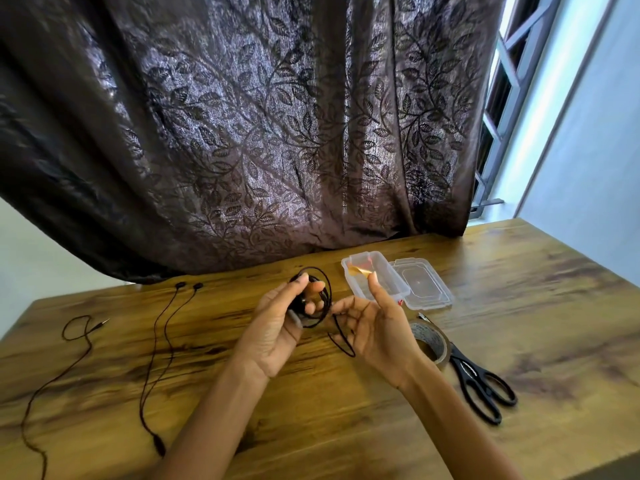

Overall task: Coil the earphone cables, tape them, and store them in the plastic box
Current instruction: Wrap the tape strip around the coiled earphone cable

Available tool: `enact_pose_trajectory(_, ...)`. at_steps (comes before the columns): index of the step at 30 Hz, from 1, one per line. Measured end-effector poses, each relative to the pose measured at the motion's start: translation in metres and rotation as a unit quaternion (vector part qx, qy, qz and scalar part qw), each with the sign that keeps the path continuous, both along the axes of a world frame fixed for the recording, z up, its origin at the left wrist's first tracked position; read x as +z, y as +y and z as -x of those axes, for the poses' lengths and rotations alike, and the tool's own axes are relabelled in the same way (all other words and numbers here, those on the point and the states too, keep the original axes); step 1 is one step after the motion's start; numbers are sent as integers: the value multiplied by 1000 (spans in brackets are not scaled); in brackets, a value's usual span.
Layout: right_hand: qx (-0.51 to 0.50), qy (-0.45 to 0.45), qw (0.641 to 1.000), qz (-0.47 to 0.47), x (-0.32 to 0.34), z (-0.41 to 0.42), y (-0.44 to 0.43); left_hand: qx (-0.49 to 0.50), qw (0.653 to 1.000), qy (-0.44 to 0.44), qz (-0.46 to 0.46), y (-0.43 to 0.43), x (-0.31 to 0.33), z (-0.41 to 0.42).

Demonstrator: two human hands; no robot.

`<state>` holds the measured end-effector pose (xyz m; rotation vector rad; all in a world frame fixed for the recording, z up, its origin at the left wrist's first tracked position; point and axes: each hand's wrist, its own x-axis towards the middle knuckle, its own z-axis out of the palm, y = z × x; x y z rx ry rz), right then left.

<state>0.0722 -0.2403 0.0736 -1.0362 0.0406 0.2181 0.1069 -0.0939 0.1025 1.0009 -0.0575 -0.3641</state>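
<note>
aloft, coil (325, 295) gripped, tape strip (358, 270) held

Your left hand's (277, 327) fingers hide much of the coiled cable (325, 296). Your right hand (375, 336) covers the near part of the tape roll (433, 342). The loose cable (158, 444) by the worktop's (519, 306) left edge runs off the picture's bottom. Whether the small strip (356, 270) is pinched or merely stuck to your fingertip, you cannot tell.

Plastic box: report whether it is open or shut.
Open. The plastic box has no cover on; its lid lies flat beside it on the table.
</note>
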Motion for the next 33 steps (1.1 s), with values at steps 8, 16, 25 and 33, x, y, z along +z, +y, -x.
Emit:
enact_pose_trajectory(8,-5,-34,981,192,-11,12,-6,47,998,-13,-48,9,9,-7)
enact_pose_trajectory(16,-50,-55,952,296,-27,15,-15,98,995,2,-5,16,9,-19)
enact_pose_trajectory(25,-38,-150,925,347,-5,22,-2,63,996,-58,-35,10,6,-17)
enact_pose_trajectory(33,-16,-250,902,352,34,15,6,19,962,-164,-217,2,6,-9)
